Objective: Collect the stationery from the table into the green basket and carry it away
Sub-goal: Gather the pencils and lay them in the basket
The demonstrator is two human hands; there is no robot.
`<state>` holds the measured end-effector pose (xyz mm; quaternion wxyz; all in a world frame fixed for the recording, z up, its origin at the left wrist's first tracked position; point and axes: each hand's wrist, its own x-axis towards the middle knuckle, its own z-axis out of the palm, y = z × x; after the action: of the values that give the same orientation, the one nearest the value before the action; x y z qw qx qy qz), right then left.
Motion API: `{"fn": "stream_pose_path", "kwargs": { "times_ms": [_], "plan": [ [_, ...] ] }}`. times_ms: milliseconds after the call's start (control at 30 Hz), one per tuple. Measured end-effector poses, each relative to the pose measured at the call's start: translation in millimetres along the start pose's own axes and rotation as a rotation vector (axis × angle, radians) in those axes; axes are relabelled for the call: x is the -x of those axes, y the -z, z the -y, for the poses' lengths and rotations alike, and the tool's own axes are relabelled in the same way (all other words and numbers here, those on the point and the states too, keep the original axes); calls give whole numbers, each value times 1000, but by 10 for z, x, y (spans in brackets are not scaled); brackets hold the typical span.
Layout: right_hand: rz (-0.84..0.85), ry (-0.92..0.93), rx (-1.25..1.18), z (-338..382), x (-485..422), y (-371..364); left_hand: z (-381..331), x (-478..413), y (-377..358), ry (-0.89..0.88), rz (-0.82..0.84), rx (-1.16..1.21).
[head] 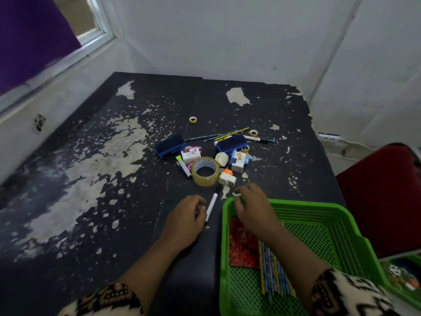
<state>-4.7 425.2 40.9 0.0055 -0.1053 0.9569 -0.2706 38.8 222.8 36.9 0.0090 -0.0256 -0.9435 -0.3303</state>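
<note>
The green basket (337, 226) sits at the table's near right and holds a red booklet (243, 249) and several pencils (273, 270). My left hand (184, 220) grips a white marker (211, 207) that points away from me, just left of the basket. Above the basket's far left corner hovers my right hand (252, 208), fingers curled loosely, nothing visible in it. Beyond the hands lies a heap: a big clear tape roll (205, 171), two blue erasers (169, 145) (231, 143), small white gadgets (227, 179), pencils (230, 134), a marker (255, 139) and small tape rolls (193, 119).
The black table (91, 179) has worn, peeling patches and stands against white walls, with a window at the left. A dark red chair (387, 201) is at the right. A second green basket (405, 279) with items shows at the lower right edge.
</note>
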Motion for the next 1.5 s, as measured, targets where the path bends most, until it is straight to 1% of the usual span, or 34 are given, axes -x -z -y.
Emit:
{"fn": "stream_pose_path", "kwargs": {
  "times_ms": [67,167,300,433,533,600,700,833,900,967,1000,1067,1267,1400,1500],
  "plan": [
    [78,-25,2,57,-208,-92,169,-215,80,44,11,43],
    [108,-54,16,118,-460,-152,336,-503,186,77,24,100],
    [49,-100,-15,135,-872,-240,525,-926,308,74,52,143],
    [-30,-102,60,-39,-1364,-245,660,-1449,358,45,44,140],
    [-87,-118,88,-241,-1759,-186,623,-1920,372,31,35,156],
    [-78,-114,105,-354,-1985,-142,556,-2233,372,7,20,151],
    [8,-63,162,-481,-2260,-143,508,-2677,283,-22,54,92],
    [152,57,326,-588,-2479,-295,591,-3151,-25,-14,185,-165],
    [153,63,366,-619,-2481,-379,628,-3324,-171,14,245,-300],
    [121,57,356,-641,-2449,-436,643,-3468,-277,74,280,-389],
    [111,56,338,-645,-2424,-453,639,-3524,-322,100,297,-408],
    [100,57,297,-677,-2413,-483,613,-3656,-424,94,307,-427],
    [77,63,268,-739,-2416,-536,432,-3940,-641,50,261,-406],
    [63,81,294,-736,-2426,-553,452,-4029,-688,-43,239,-432],
    [71,75,299,-731,-2428,-573,507,-4052,-675,-115,276,-475]
  ]
}}
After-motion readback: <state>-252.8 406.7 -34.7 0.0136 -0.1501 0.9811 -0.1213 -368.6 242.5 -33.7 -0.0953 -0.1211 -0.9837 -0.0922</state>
